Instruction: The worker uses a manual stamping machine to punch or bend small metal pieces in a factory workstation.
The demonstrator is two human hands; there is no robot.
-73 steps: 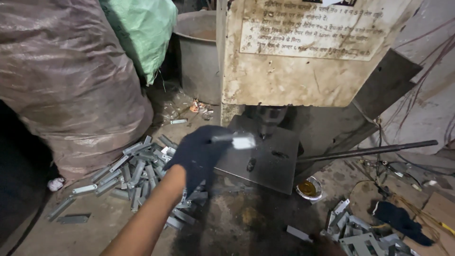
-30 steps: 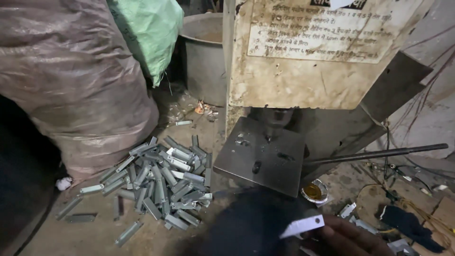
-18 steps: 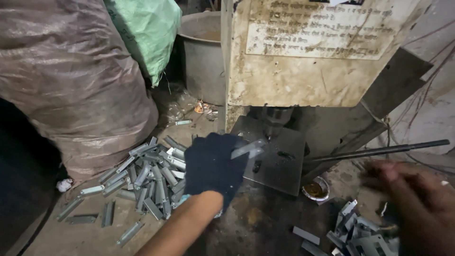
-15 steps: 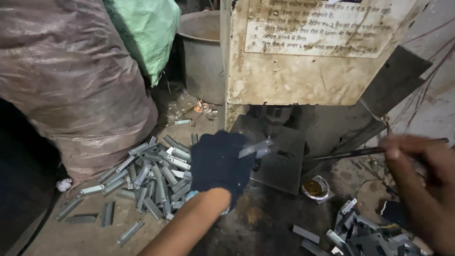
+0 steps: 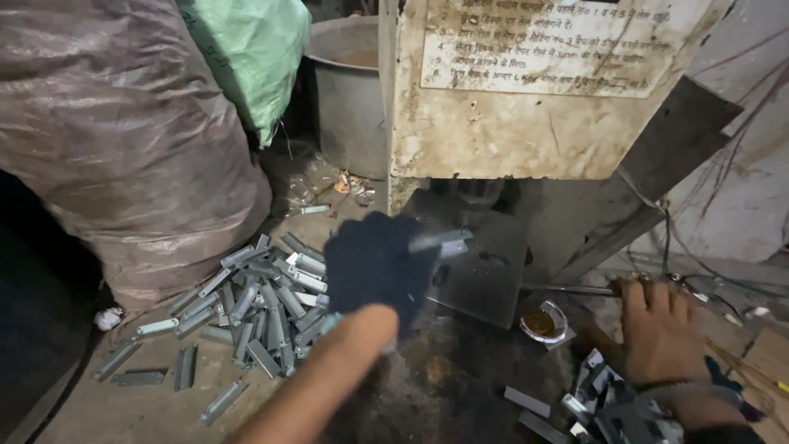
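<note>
Containers first: a grey metal tub [image 5: 349, 99] stands at the back beside the press [image 5: 534, 90], its contents hidden by the rim, and a small round tin [image 5: 544, 322] holding a brownish-yellow substance sits on the floor below the press plate [image 5: 485, 271]. A large brown plastic sack [image 5: 115, 140] bulges on the left, with a green sack [image 5: 246, 57] behind it; what fills them cannot be seen. A pale rectangular notice [image 5: 567, 41], worn and stained, is fixed to the front of the press's cream panel. The left hand [image 5: 380, 265], in a dark glove, holds a thin metal strip [image 5: 440, 241] in a closed grip over the plate; the strip lies nearly level, its long axis running left to right, its free end pointing right toward the press. The bare right hand [image 5: 657, 329] wraps its grip round a lever bar [image 5: 567, 289] running left to right. A heap of similar strips [image 5: 246, 304] lies on the floor left of the glove, and more pieces [image 5: 608, 403] lie near the right wrist.
</note>
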